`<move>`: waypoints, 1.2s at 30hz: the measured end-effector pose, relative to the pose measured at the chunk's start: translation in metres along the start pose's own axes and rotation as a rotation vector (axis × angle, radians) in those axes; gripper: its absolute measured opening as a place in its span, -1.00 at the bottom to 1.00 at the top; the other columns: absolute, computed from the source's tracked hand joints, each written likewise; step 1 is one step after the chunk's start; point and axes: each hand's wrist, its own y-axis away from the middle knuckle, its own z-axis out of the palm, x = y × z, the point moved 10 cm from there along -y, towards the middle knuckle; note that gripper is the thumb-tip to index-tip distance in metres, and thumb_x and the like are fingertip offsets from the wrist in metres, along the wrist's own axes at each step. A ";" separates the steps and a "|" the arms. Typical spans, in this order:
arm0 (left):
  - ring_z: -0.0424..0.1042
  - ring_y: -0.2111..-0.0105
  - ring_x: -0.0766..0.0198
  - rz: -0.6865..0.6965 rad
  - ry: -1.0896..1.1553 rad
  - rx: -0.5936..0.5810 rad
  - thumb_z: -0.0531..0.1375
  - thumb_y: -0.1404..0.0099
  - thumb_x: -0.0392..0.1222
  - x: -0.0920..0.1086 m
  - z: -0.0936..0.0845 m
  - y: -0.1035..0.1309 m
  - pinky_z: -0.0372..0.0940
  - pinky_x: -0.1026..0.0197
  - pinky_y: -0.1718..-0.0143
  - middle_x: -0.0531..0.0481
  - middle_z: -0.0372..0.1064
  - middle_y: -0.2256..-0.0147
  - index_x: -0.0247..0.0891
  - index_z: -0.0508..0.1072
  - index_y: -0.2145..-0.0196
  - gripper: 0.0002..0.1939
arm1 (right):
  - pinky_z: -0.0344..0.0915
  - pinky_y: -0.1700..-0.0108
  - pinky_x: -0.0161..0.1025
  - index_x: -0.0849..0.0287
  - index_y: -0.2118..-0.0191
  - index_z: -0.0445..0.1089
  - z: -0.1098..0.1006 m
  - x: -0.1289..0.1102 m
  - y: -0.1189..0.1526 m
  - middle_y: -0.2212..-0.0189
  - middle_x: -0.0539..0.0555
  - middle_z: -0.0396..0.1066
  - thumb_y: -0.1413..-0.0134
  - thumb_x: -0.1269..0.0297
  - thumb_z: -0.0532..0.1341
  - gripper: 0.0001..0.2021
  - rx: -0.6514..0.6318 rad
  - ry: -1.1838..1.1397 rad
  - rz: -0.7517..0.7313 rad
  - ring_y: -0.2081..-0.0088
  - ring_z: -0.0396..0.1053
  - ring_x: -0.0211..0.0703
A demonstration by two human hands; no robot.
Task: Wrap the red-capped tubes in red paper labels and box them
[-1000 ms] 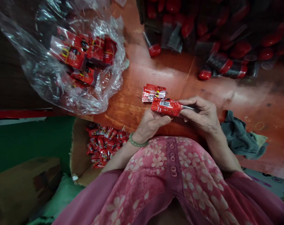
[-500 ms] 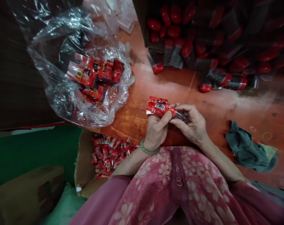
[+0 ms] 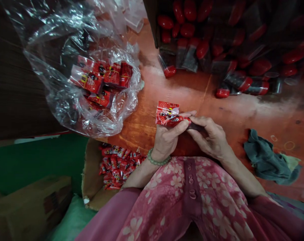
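My left hand (image 3: 167,137) is closed around red printed plastic sleeves (image 3: 167,107), its thumb pressing on their right end. My right hand (image 3: 212,135) pinches a small dark container (image 3: 196,127) between thumb and fingers, mostly covered by them. The container's left end meets the red plastic, and I cannot make out how far it sits inside. Both hands are close together above the orange-brown tabletop (image 3: 147,113). Left of them, a clear plastic bag (image 3: 104,125) lies open with banded bundles of red sleeves (image 3: 91,80) in it.
Several red-capped clear containers with dark contents (image 3: 238,82) lie at the back right. A cardboard box (image 3: 91,177) below the table's left edge holds many red-wrapped pieces (image 3: 119,167). A dark green cloth (image 3: 264,157) lies at right. Translucent plastic cups (image 3: 134,21) are at the back.
The red sleeves have turned in my left hand: the barcode has gone from view and a printed face shows. My right hand has shifted slightly right and down with the dark container.
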 end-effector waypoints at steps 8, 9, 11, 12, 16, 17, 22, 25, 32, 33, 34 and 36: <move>0.60 0.15 0.10 0.027 -0.136 0.028 0.42 -0.10 0.26 -0.007 -0.009 0.003 0.50 0.05 0.07 -0.05 0.63 0.25 -0.17 0.59 0.33 -0.57 | 0.48 0.36 -0.29 0.04 0.01 0.38 0.009 0.025 0.002 0.26 -0.01 0.54 -0.25 0.03 0.31 -0.70 0.015 -0.490 0.299 0.43 0.48 -0.28; 0.60 0.18 0.12 0.039 -0.155 0.018 0.37 -0.15 0.29 -0.008 -0.008 0.005 0.50 0.07 0.13 -0.06 0.63 0.26 -0.17 0.58 0.34 -0.55 | 0.43 0.41 -0.33 0.05 0.02 0.37 0.012 0.027 0.001 0.32 -0.05 0.52 -0.24 0.01 0.33 -0.68 0.013 -0.570 0.330 0.47 0.44 -0.32; 0.58 0.26 0.17 0.050 -0.159 -0.006 0.29 -0.24 0.32 -0.009 -0.007 0.007 0.48 0.11 0.24 -0.07 0.62 0.23 -0.18 0.57 0.34 -0.53 | 0.41 0.41 -0.35 0.06 0.03 0.36 0.016 0.028 -0.001 0.37 -0.07 0.48 -0.21 0.00 0.35 -0.65 0.012 -0.641 0.358 0.49 0.41 -0.34; 0.57 0.31 0.20 0.052 -0.148 -0.005 0.26 -0.27 0.32 -0.009 -0.006 0.007 0.47 0.13 0.29 -0.08 0.62 0.21 -0.19 0.56 0.36 -0.53 | 0.41 0.40 -0.34 0.07 0.03 0.35 0.017 0.028 -0.002 0.36 -0.07 0.48 -0.20 -0.01 0.35 -0.64 0.016 -0.639 0.363 0.48 0.41 -0.33; 0.42 0.52 0.34 0.022 -0.125 0.044 0.33 -0.21 0.29 -0.010 -0.006 0.001 0.41 0.19 0.42 -0.04 0.59 0.34 -0.23 0.54 0.40 -0.52 | 0.44 0.38 -0.32 0.04 0.03 0.33 0.016 0.033 -0.001 0.21 -0.01 0.49 -0.19 -0.02 0.34 -0.63 0.093 -0.550 0.348 0.46 0.41 -0.35; 0.39 0.54 0.35 0.016 -0.121 0.060 0.36 -0.16 0.30 -0.010 -0.006 -0.001 0.40 0.20 0.44 -0.02 0.57 0.40 -0.23 0.53 0.40 -0.51 | 0.45 0.38 -0.32 0.04 0.02 0.33 0.016 0.034 0.001 0.14 0.02 0.49 -0.20 -0.02 0.34 -0.63 0.112 -0.526 0.339 0.45 0.41 -0.36; 0.35 0.56 0.37 0.010 -0.083 0.106 0.43 -0.06 0.27 -0.011 -0.007 -0.002 0.35 0.24 0.46 0.07 0.46 0.52 -0.24 0.51 0.41 -0.51 | 0.48 0.36 -0.27 0.01 -0.03 0.30 0.019 0.038 0.004 -0.02 0.08 0.48 -0.25 -0.02 0.29 -0.64 0.125 -0.476 0.304 0.41 0.45 -0.33; 0.33 0.58 0.39 0.024 -0.046 0.082 0.44 -0.06 0.25 -0.009 -0.005 -0.001 0.33 0.25 0.48 0.04 0.49 0.49 -0.24 0.52 0.37 -0.52 | 0.48 0.37 -0.28 0.03 -0.03 0.28 0.020 0.036 0.002 0.10 0.05 0.51 -0.27 0.00 0.29 -0.65 0.114 -0.512 0.282 0.43 0.47 -0.32; 0.61 0.09 0.11 0.124 -0.067 0.127 0.44 -0.12 0.19 0.010 -0.008 -0.004 0.49 0.09 0.03 -0.07 0.63 0.13 -0.17 0.60 0.26 -0.60 | 0.56 0.10 -0.09 -0.02 -0.10 0.32 0.018 0.028 0.001 0.02 0.11 0.51 -0.31 0.06 0.26 -0.67 0.073 -0.249 0.204 0.17 0.57 -0.09; 0.60 0.04 0.08 0.122 -0.061 0.114 0.45 -0.12 0.16 0.010 -0.006 -0.005 0.47 0.04 -0.05 -0.07 0.64 0.15 -0.16 0.61 0.28 -0.63 | 0.54 0.03 -0.07 -0.02 -0.11 0.33 0.014 0.024 0.001 0.02 0.12 0.52 -0.31 0.08 0.26 -0.68 0.088 -0.187 0.158 0.09 0.56 -0.05; 0.60 0.03 0.08 0.118 -0.051 0.097 0.45 -0.13 0.13 0.011 -0.005 -0.006 0.46 0.01 -0.11 -0.06 0.64 0.16 -0.16 0.62 0.29 -0.66 | 0.53 0.00 -0.07 -0.02 -0.11 0.33 0.011 0.019 0.000 0.02 0.12 0.52 -0.31 0.13 0.27 -0.69 0.103 -0.139 0.097 0.04 0.56 -0.03; 0.60 0.02 0.09 0.118 -0.031 0.048 0.45 -0.15 0.08 0.013 -0.003 -0.008 0.43 -0.02 -0.17 -0.04 0.65 0.14 -0.13 0.64 0.28 -0.72 | 0.52 0.00 -0.12 -0.03 -0.11 0.32 0.007 0.009 -0.001 0.03 0.10 0.53 -0.31 0.22 0.28 -0.70 0.113 -0.094 -0.016 0.01 0.55 -0.06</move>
